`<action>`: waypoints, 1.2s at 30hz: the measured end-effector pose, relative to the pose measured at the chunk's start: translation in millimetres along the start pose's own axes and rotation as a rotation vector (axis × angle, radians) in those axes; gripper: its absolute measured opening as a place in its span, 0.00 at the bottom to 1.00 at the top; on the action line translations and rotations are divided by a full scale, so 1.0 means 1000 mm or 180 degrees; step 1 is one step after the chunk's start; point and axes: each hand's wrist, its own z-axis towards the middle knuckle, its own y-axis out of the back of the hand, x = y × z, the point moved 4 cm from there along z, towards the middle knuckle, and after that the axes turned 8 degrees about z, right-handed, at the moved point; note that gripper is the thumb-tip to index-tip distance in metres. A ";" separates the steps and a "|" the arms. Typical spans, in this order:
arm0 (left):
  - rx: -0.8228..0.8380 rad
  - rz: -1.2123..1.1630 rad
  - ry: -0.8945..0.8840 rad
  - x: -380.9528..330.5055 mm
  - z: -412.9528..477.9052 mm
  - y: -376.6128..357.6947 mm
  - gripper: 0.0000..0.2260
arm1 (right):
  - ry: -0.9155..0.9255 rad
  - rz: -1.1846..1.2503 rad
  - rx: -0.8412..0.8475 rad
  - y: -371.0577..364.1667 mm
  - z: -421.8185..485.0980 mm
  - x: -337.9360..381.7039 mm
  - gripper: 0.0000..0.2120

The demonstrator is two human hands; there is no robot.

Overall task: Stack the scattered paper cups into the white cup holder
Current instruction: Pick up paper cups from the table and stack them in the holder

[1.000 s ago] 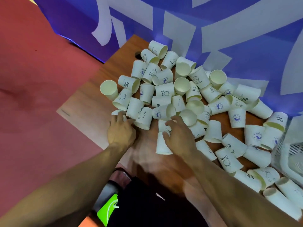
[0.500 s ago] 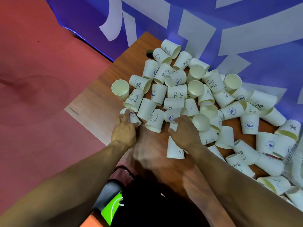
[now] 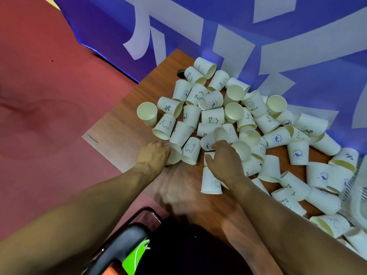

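Note:
Several white paper cups (image 3: 212,116) with small blue prints lie scattered in a pile on the wooden table (image 3: 123,133). At the pile's near left edge my left hand (image 3: 153,155) curls round a cup lying on its side (image 3: 175,153). My right hand (image 3: 224,161) has its fingers curled over another lying cup (image 3: 206,142). An upturned cup (image 3: 211,182) stands just under that hand's wrist. Only a slatted part of the white cup holder (image 3: 357,195) shows at the right edge.
A blue banner with white shapes (image 3: 258,36) rises behind the table. The table has a round cable hole (image 3: 180,73) near its far left corner. Red floor (image 3: 49,96) lies to the left. A dark chair (image 3: 119,247) sits below my arms.
My left hand has closed round the cup at the pile's near left edge. My right hand has slid a little forward onto a lying cup. The view has shifted left.

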 end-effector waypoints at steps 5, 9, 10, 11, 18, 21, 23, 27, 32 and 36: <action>-0.0232 -0.0047 -0.0001 -0.006 -0.005 0.018 0.09 | 0.0262 -0.0041 -0.0469 0.020 -0.015 -0.001 0.09; -0.0820 -0.0251 -0.0083 -0.017 -0.005 0.046 0.07 | 0.0444 -0.0030 -0.0913 0.043 -0.030 -0.009 0.06; -0.0981 -0.0314 -0.0100 -0.023 -0.006 0.054 0.07 | 0.0479 -0.0047 -0.0998 0.050 -0.034 -0.012 0.07; -0.1132 -0.0377 -0.0132 -0.030 -0.006 0.064 0.07 | 0.0499 -0.0078 -0.1080 0.058 -0.039 -0.015 0.07; -0.2080 -0.0731 -0.0606 -0.116 -0.021 0.130 0.05 | 0.0467 0.0083 -0.1572 0.122 -0.085 -0.063 0.09; -0.2142 -0.0958 -0.0849 -0.171 -0.029 0.157 0.06 | 0.0400 0.0030 -0.1840 0.152 -0.115 -0.096 0.13; -0.2199 -0.1108 -0.1047 -0.208 -0.035 0.173 0.05 | 0.0333 -0.0084 -0.2040 0.173 -0.136 -0.121 0.11; -0.2355 -0.1233 -0.1292 -0.285 -0.047 0.200 0.07 | 0.0078 -0.0176 -0.2328 0.214 -0.180 -0.177 0.06; -0.2513 -0.1263 -0.1645 -0.376 -0.063 0.231 0.09 | -0.0191 -0.0274 -0.2574 0.256 -0.229 -0.252 0.03; -0.2507 -0.1362 -0.1818 -0.438 -0.069 0.250 0.09 | -0.0494 -0.0153 -0.2593 0.278 -0.258 -0.302 0.04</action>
